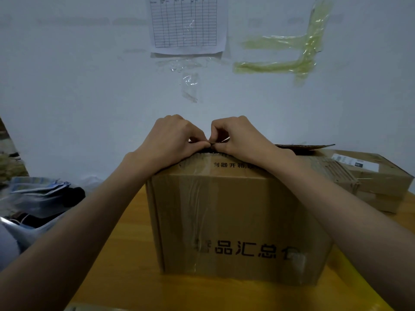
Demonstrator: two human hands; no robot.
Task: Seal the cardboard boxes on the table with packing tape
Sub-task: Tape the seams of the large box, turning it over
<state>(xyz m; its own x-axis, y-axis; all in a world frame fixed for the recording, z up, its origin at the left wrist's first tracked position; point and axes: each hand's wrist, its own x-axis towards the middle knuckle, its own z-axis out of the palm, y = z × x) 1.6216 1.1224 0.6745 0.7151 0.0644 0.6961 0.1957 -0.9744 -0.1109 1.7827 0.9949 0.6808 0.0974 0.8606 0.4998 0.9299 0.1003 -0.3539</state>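
**Both hands pinching at the far top edge of the box**

I am viewing a large cardboard box (238, 221) that is sitting upright on the yellow wooden desk (125, 254), squarely in front of me. Its printed front face is turned toward me, and its long axis is running left to right across the desk. Clear tape is showing as a glossy vertical band down the front face and continuing over the top along the centre seam, which is pointing away from me toward the wall.

Both forearms are reaching over the box. The left hand (170, 140) is resting on the top near the far edge, its grip closed in a pinch, thumb against forefinger, on something thin at the seam. The right hand (238, 138) is meeting it fingertip to fingertip, its grip likewise curled and pinching at the same spot. I cannot tell whether the pinched item is a tape end or a flap edge; it is too small and is shadowed by the fingers.

To the right, smaller cardboard boxes (377, 182) are lying stacked on the desk, just beside the large box. A raised dark flap (307, 147) is projecting rightward behind my right wrist. To the left, plastic bags (38, 194) are lying heaped beside the desk. On the wall, a printed table sheet (186, 23) and yellowed tape strips (287, 55) are hanging.
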